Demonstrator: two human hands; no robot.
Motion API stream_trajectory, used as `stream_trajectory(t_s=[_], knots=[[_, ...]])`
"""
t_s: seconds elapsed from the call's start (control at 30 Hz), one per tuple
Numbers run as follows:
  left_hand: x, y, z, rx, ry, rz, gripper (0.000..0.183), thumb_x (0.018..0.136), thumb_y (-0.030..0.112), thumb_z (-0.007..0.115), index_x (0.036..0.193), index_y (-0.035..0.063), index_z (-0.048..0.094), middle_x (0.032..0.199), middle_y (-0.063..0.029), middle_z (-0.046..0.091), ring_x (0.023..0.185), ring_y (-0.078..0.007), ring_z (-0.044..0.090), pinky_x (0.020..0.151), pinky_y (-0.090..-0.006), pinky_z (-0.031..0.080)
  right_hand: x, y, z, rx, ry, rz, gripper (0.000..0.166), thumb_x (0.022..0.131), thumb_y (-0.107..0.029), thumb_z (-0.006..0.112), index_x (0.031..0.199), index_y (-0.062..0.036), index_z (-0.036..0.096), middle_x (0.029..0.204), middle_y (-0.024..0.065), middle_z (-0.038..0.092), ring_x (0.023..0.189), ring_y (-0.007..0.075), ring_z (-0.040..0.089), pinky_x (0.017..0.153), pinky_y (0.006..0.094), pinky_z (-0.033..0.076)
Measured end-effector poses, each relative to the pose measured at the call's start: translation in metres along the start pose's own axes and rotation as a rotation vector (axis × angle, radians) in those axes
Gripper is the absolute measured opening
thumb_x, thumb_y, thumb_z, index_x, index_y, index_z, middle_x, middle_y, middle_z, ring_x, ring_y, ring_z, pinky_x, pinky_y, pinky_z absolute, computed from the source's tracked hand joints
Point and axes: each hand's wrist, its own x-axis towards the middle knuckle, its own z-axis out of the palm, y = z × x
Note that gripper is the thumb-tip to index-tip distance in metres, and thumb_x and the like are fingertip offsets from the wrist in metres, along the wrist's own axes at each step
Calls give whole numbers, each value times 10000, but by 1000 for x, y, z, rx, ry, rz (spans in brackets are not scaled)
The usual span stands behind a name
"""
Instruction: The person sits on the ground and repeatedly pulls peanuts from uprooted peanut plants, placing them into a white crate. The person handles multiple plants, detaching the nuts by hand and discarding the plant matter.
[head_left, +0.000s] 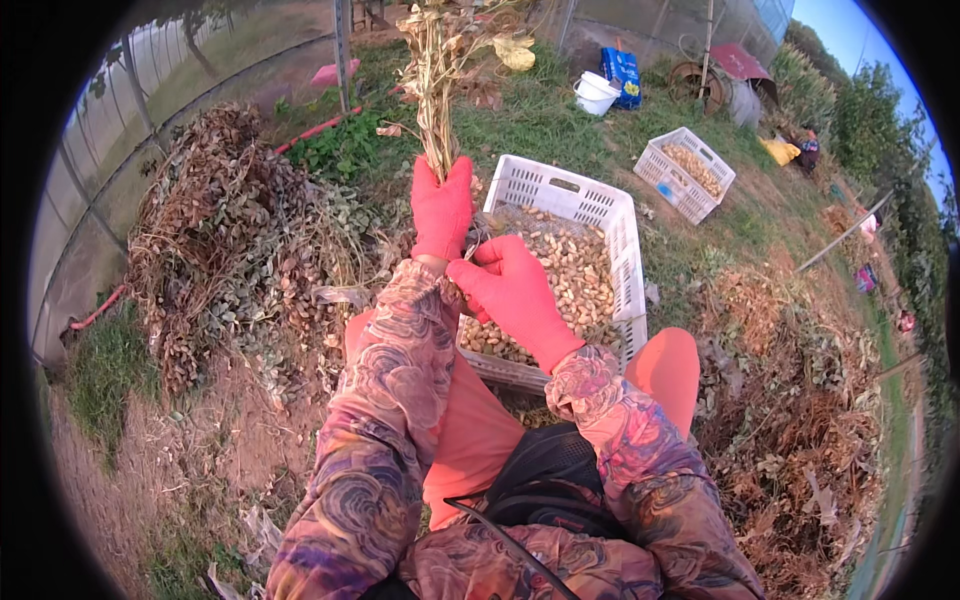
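Observation:
My left hand (442, 208), in a red knit glove, is closed around the stems of a bundle of dried peanut plants (436, 90), whose tops point away from me. My right hand (510, 292), in a matching glove, is beside the left wrist, thumb and fingers around something thin and brownish, perhaps a plant end; the fingers partly hide it. Below and to the right of both hands, a white slatted plastic crate (628, 255) stands between my knees with many peanuts in their shells (574, 281) inside. A piece of mesh (544, 223) lies at its far end.
A heap of dried peanut plants (217, 217) lies at the left, and stripped-looking plants (795, 450) at the right. Farther off are a second crate with peanuts (679, 184), a white bucket (595, 94) and a blue bag (622, 77). A red hose (319, 129) crosses the grass near a metal frame.

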Motion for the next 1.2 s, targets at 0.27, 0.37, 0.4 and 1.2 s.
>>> stream_trajectory(t_s=[0.27, 0.37, 0.4, 1.2], knots=[[5, -18, -3, 284, 192, 345, 417, 822, 223, 638, 1171, 70, 471, 950, -149, 637, 857, -281, 623, 754, -375, 473, 2, 8, 15, -212, 170, -182, 605, 782, -161, 657, 1285, 31, 381, 695, 78, 592, 560, 144, 569, 485, 293, 458], [5, -16, -6, 313, 213, 375, 415, 824, 240, 632, 1166, 71, 470, 950, -159, 639, 854, -298, 628, 744, -378, 476, 1, 8, 16, -362, 212, -310, 566, 786, -145, 627, 1289, -16, 402, 659, 78, 591, 549, 178, 571, 525, 329, 459], [5, -15, -6, 317, 216, 377, 417, 824, 246, 631, 1166, 71, 468, 948, -162, 640, 851, -308, 630, 740, -380, 476, 0, 10, 15, -404, 228, -352, 555, 787, -139, 616, 1291, -38, 409, 655, 80, 590, 553, 197, 576, 539, 338, 460], [9, 12, -16, -621, -568, -239, 349, 913, 254, 535, 1181, 38, 476, 631, 48, 298, 497, -74, 275, 478, -248, 275, 35, 12, -57, -111, 72, -83, 311, 815, -292, 632, 954, -13, 624, 775, 81, 645, 719, 193, 606, 655, 328, 469]])
